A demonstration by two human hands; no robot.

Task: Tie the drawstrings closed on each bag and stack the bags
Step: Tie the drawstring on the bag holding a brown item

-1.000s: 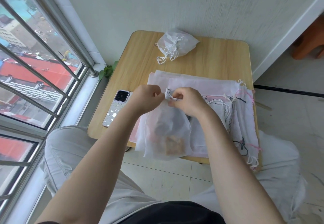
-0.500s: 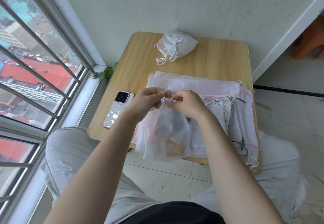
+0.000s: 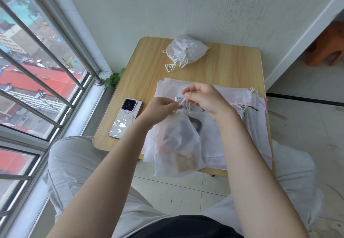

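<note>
Since a moment ago my right hand has lifted, drawing the white drawstring upward; my left hand pinches the gathered neck of the mesh bag hanging over the table edge. Knot looks half-formed; stacking comes later.

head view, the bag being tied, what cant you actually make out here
- Knot: whether the drawstring is tied yet; the strands are thin, partly covered by the left hand and right hand.
- Contents of the held bag: only dark and tan shapes through the cloudy fabric.
- Flat pile of bags: count unclear; layers overlap and the arms cover part.
- Far bag: contents hidden by fabric.
</note>
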